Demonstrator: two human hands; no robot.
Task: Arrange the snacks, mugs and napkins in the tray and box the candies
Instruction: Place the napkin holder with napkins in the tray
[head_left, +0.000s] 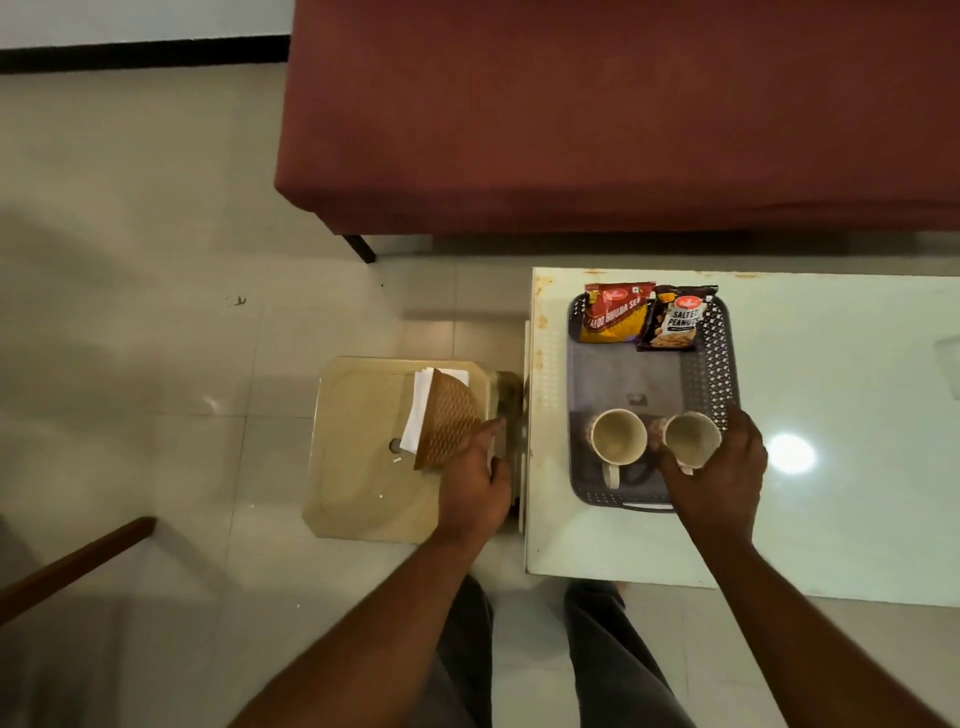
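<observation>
From the head camera, a dark perforated tray (721, 358) lies on the white table (841, 374). At its far end a red bhujia sev packet (613, 313) lies just beside a black salted peanuts packet (675, 323). At its near end stand two cream mugs side by side. The right hand (723, 467) curls its fingers round the right mug (688, 440), and the left mug (618, 435) stands free. The left hand (475, 486) grips a brown napkin holder (449, 422) (white napkins (421, 410) stick out of it) on the beige stool (358, 467) beside the table.
</observation>
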